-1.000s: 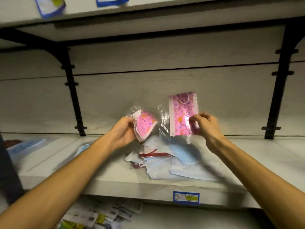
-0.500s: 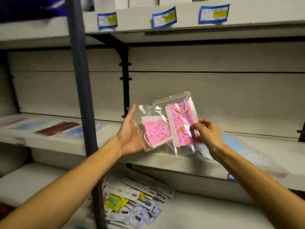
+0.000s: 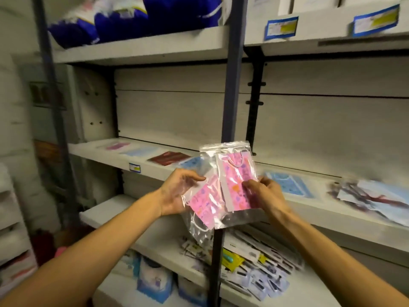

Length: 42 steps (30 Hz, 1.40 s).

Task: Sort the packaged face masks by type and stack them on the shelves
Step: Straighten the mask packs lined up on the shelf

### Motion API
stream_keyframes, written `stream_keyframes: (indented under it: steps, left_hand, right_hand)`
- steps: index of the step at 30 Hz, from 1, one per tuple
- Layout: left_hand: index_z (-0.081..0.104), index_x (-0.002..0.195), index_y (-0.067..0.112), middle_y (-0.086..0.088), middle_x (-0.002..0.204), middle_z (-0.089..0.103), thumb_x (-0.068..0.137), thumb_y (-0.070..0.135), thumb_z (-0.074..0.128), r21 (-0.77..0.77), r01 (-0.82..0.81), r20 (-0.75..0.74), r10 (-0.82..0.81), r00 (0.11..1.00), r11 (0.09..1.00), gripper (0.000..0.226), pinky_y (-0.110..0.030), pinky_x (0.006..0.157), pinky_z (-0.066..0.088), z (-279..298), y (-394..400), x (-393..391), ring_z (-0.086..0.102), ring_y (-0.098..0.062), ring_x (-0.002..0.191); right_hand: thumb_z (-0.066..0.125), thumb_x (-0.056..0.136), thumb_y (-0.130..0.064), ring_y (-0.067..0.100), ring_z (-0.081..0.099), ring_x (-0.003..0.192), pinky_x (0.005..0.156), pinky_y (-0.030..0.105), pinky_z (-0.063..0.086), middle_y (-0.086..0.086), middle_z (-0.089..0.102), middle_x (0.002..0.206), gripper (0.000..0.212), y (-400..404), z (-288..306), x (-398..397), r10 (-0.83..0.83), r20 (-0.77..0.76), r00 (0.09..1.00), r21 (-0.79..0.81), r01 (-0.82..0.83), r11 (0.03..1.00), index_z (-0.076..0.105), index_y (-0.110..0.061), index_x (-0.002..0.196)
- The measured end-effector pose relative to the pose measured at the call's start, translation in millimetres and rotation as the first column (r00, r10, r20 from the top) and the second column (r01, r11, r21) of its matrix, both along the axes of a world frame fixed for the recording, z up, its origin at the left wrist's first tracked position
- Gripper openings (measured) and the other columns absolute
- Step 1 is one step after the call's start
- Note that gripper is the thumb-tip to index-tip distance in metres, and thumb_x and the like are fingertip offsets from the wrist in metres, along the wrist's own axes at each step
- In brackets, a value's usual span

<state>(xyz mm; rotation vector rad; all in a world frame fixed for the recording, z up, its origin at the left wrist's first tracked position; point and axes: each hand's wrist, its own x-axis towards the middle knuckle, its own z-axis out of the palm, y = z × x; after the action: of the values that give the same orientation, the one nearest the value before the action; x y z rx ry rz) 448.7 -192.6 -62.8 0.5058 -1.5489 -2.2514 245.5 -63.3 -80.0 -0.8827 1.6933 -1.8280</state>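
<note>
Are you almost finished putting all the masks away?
Not yet. Some are sorted: pink, light blue and red packs lie in a row on the middle shelf. The left hand and right hand hold two pink mask packs. A mixed pile at right still needs sorting.

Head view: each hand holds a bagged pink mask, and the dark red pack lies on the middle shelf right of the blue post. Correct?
Not quite. The head view shows the dark red pack left of the blue post, not right. The rest holds: the left hand holds one bagged pink mask, the right hand grips the other, and the pack lies on the middle shelf.
</note>
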Motion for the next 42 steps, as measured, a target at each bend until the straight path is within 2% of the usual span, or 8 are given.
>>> stream_keyframes:
  steps: [3, 6, 10, 14, 20, 25, 31, 42]
  left_hand:
    - [0.077, 0.068, 0.015, -0.001, 0.07, 0.07, 0.071, 0.016, 0.069, -0.07, -0.031, 0.054, 0.035, 0.998, 0.997, 0.008, -0.027, 0.064, 0.058, -9, -38, 36, 0.069, -0.019, 0.063]
    - [0.073, 0.101, 0.004, -0.017, 0.106, 0.068, 0.076, 0.009, 0.068, -0.119, -0.122, 0.094, 0.134, 0.986, 0.985, 0.026, -0.044, 0.097, 0.055, -19, -82, 59, 0.066, -0.032, 0.099]
    - [0.06, 0.128, -0.005, -0.026, 0.126, 0.067, 0.089, -0.005, 0.062, -0.23, -0.238, 0.146, 0.275, 0.95, 0.944, 0.039, -0.049, 0.095, 0.057, -23, -141, 81, 0.067, -0.037, 0.115]
    - [0.062, 0.123, -0.006, -0.028, 0.126, 0.066, 0.094, -0.008, 0.057, -0.345, -0.3, 0.185, 0.378, 0.907, 0.889, 0.03, -0.056, 0.101, 0.052, 0, -205, 100, 0.066, -0.039, 0.117]
    - [0.066, 0.114, 0.003, -0.016, 0.095, 0.078, 0.095, -0.014, 0.047, -0.287, -0.456, 0.049, 0.488, 0.872, 0.843, 0.032, -0.035, 0.067, 0.064, 33, -290, 112, 0.077, -0.026, 0.084]
    - [0.061, 0.126, -0.001, -0.024, 0.118, 0.071, 0.094, -0.016, 0.043, -0.249, -0.538, 0.004, 0.557, 0.831, 0.805, 0.04, -0.037, 0.076, 0.064, 31, -345, 114, 0.074, -0.03, 0.096]
    - [0.055, 0.138, -0.002, -0.024, 0.135, 0.062, 0.093, -0.017, 0.031, -0.189, -0.485, -0.003, 0.494, 0.87, 0.854, 0.053, -0.046, 0.097, 0.054, 31, -398, 114, 0.058, -0.04, 0.127]
    - [0.061, 0.131, 0.004, -0.018, 0.121, 0.072, 0.101, -0.005, 0.04, -0.313, -0.429, 0.101, 0.479, 0.872, 0.847, 0.038, -0.045, 0.105, 0.051, 36, -544, 152, 0.068, -0.029, 0.115]
  right_hand:
    - [0.07, 0.09, -0.01, 0.015, 0.068, 0.06, 0.047, 0.024, 0.051, 0.011, 0.07, 0.087, 0.013, -39, -5, 35, 0.027, -0.118, 0.993, -0.052, -0.033, 0.998, 0.061, -0.01, 0.099]
    - [0.07, 0.09, -0.012, 0.024, 0.073, 0.082, 0.069, 0.038, 0.062, 0.005, 0.072, 0.094, 0.012, -78, -10, 65, 0.03, -0.249, 0.968, -0.122, -0.062, 0.991, 0.063, -0.02, 0.096]
    - [0.067, 0.09, -0.005, 0.028, 0.07, 0.092, 0.077, 0.046, 0.061, 0.01, 0.071, 0.097, 0.01, -137, -6, 94, 0.034, -0.332, 0.943, -0.197, -0.105, 0.975, 0.062, -0.014, 0.09]
    - [0.065, 0.091, -0.002, 0.016, 0.063, 0.073, 0.065, 0.034, 0.055, 0.007, 0.069, 0.088, 0.018, -213, 15, 106, 0.081, -0.262, 0.962, -0.197, -0.135, 0.971, 0.059, -0.018, 0.084]
    - [0.063, 0.093, -0.007, 0.012, 0.061, 0.056, 0.046, 0.024, 0.05, 0.004, 0.064, 0.077, 0.01, -308, 41, 108, 0.107, -0.076, 0.991, -0.212, -0.12, 0.97, 0.057, -0.013, 0.089]
    - [0.061, 0.095, -0.006, 0.005, 0.057, 0.038, 0.037, 0.018, 0.042, 0.003, 0.064, 0.061, 0.008, -360, 30, 117, 0.228, 0.029, 0.973, -0.039, -0.227, 0.973, 0.054, -0.005, 0.098]
    - [0.056, 0.098, -0.011, 0.026, 0.071, 0.066, 0.053, 0.037, 0.06, 0.018, 0.071, 0.089, 0.019, -422, 27, 128, 0.263, 0.077, 0.962, 0.072, -0.268, 0.961, 0.052, 0.002, 0.112]
    - [0.052, 0.094, -0.005, 0.017, 0.054, 0.049, 0.037, 0.019, 0.043, 0.008, 0.06, 0.068, 0.014, -568, 31, 173, 0.057, -0.008, 0.998, 0.177, -0.054, 0.983, 0.058, 0.002, 0.105]
